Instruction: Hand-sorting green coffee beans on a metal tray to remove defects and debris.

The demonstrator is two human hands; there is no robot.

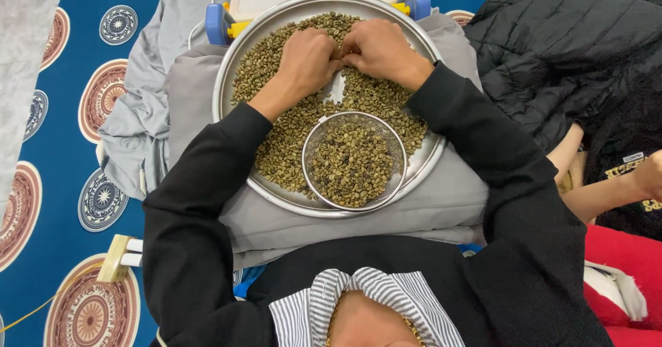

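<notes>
I saw one round metal tray (231,64) on the lap, heaped with greenish beans (276,147) beyond counting, and one mesh sieve (353,159) resting inside it. My left hand (308,61) and right hand (378,48) met knuckle to knuckle, each grip curled over beans; a black jacket (552,44) lay alongside.
</notes>
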